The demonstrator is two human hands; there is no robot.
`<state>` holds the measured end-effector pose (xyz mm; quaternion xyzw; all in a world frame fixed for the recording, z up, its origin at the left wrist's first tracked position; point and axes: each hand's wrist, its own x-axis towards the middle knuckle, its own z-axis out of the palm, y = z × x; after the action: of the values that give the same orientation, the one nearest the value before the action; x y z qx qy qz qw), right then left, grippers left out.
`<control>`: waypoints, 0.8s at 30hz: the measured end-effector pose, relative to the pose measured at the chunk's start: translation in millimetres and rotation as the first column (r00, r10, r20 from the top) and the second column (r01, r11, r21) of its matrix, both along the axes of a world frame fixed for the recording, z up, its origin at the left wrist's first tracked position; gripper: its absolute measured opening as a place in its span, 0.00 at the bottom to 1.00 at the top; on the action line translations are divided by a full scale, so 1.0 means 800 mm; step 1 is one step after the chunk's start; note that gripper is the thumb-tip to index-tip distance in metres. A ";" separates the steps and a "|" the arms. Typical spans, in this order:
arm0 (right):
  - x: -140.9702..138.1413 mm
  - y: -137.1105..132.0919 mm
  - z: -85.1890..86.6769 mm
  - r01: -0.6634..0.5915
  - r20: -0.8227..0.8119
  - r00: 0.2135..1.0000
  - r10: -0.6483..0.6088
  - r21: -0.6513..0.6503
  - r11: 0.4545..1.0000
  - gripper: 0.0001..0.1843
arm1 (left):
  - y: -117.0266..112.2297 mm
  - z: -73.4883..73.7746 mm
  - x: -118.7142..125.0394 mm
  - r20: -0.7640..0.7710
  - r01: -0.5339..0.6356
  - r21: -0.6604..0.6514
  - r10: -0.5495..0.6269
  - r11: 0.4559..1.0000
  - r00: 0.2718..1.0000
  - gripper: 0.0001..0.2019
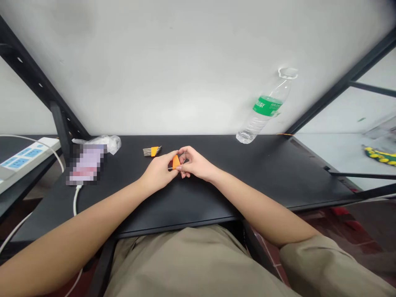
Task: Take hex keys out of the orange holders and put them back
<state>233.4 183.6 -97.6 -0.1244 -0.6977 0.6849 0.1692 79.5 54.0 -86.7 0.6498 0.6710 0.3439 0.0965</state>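
Observation:
Over the middle of the black desk, my two hands meet around a small orange hex key holder [176,161]. My left hand [158,172] grips the holder between thumb and fingers. A thin metal hex key [170,168] pokes out of its left side, low down. On the right, my right hand [194,164] is closed in a pinch at the same height, with the thumb against the holder's edge. The fingers partly hide the key's other end. A second orange holder with several hex keys [151,151] lies on the desk behind my left hand.
A clear bottle with a green label [267,106] stands against the wall at the back right. To the left lie a blurred-out phone [86,163] on a white cable [75,200] and a crumpled plastic bag [113,143]. A power strip [27,159] sits beyond the black frame.

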 end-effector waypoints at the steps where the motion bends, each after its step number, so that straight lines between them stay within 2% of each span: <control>1: -0.002 0.001 -0.002 0.000 0.006 1.000 0.000 0.031 1.000 0.33 | -0.001 0.002 0.001 0.011 -0.009 -0.004 0.009 1.000 1.000 0.29; 6: -0.008 0.012 -0.005 0.006 0.065 0.998 -0.020 0.218 0.976 0.27 | 0.004 0.003 -0.005 0.031 -0.081 -0.023 0.081 0.996 0.996 0.21; 9: -0.004 0.016 -0.003 0.036 0.131 0.988 -0.081 0.317 0.948 0.21 | 0.006 0.000 -0.011 0.048 -0.152 -0.021 0.152 0.988 0.987 0.21; 11: 0.001 0.016 -0.001 0.005 0.218 0.971 -0.099 0.397 0.918 0.18 | 0.006 -0.002 -0.015 0.068 -0.173 -0.025 0.175 0.985 0.982 0.22; 15: 0.008 0.011 0.008 -0.127 0.317 0.947 -0.057 0.529 0.839 0.17 | 0.002 -0.004 -0.017 0.064 -0.162 -0.037 0.164 0.986 0.984 0.25; 18: 0.009 0.011 0.014 -0.156 0.278 0.960 -0.040 0.645 0.748 0.18 | 0.002 -0.007 -0.019 0.024 -0.140 -0.046 0.142 0.989 0.990 0.26; 20: 0.010 0.019 0.016 -0.111 0.209 0.975 -0.074 0.749 0.653 0.17 | 0.003 -0.009 -0.022 -0.016 -0.131 -0.056 0.131 0.990 0.991 0.26; 24: 0.013 0.046 0.008 0.015 0.095 0.971 -0.218 0.890 0.455 0.09 | 0.007 -0.012 -0.028 -0.104 -0.108 -0.080 0.099 0.991 0.990 0.25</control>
<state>244.2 220.8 -91.2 -0.1331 -0.9536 0.1957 0.1862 56.7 59.4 -96.3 0.6256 0.7220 0.2865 0.0726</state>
